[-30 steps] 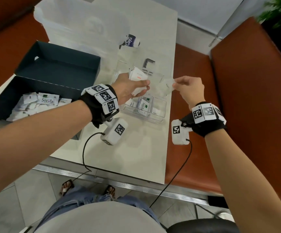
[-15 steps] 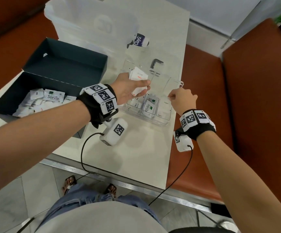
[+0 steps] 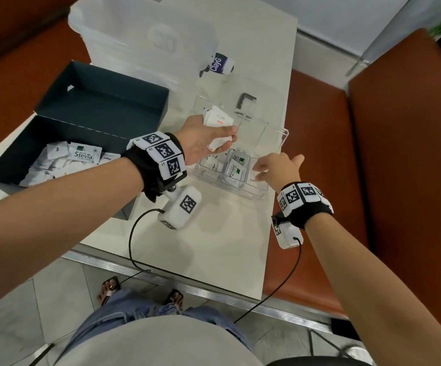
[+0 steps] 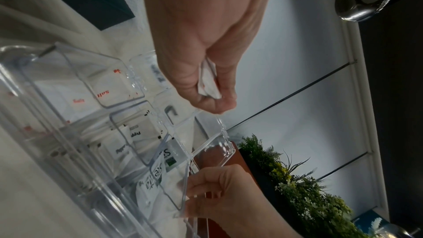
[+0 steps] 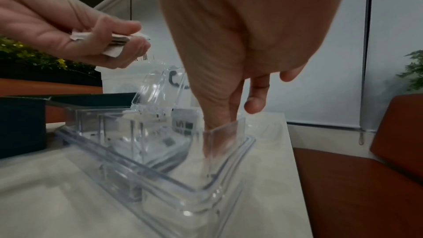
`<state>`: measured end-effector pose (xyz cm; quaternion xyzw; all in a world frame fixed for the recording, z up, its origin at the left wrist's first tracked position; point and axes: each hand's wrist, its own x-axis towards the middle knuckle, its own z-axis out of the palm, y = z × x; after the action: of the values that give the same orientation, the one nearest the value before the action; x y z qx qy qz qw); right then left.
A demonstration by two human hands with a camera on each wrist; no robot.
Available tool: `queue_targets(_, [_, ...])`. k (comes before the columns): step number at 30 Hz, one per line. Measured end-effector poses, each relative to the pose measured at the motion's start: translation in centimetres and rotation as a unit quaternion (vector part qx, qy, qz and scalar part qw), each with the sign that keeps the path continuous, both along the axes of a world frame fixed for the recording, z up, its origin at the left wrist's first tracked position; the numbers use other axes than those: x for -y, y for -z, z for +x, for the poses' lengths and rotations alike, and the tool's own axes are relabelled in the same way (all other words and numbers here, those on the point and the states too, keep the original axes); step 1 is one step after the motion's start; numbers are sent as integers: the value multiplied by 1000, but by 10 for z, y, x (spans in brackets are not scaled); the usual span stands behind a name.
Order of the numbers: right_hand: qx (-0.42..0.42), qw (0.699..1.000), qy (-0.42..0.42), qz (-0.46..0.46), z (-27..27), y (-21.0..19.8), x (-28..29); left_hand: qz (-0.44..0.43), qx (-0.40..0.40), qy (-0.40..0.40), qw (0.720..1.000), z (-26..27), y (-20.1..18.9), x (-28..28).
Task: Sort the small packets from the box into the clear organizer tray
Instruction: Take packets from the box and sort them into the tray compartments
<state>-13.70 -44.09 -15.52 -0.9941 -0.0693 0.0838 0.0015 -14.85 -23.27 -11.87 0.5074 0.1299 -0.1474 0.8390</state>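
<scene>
Mid-sort: left hand [image 3: 203, 138] hovering over the clear tray [image 3: 280, 143] on the desk [image 3: 227, 233], grip closed on a small stack of salt packets [image 3: 218, 120]. Right hand [image 3: 277, 167] reaching into the near right compartment, fingers [image 5: 219, 115] dipped inside (whether pinching a packet, cannot tell). Box [image 3: 16, 157] at left with more packets inside. Next, probably: peeling one packet off the stack and dropping it into its matching compartment.
</scene>
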Motion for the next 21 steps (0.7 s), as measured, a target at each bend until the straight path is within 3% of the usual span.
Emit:
queue_targets(4, [23, 997, -22, -73, -3, -8, -4, 8, -1, 1, 1000, 0, -3, -2])
queue_targets(7, [-7, 990, -25, -137, -7, -9, -13, 7, -2, 1, 1000, 0, -5, -2])
queue_targets(16, [-62, 988, -21, -142, -10, -8, -19, -42, -63, 4, 997, -3, -13, -1])
queue_targets(19, [-28, 995, -13, -95, -11, -20, -19, -78, -100, 15, 992, -4, -20, -4])
queue_targets(21, [49, 998, 12, 27, -14, -34, -23, -111, -120, 13, 987, -5, -23, -6])
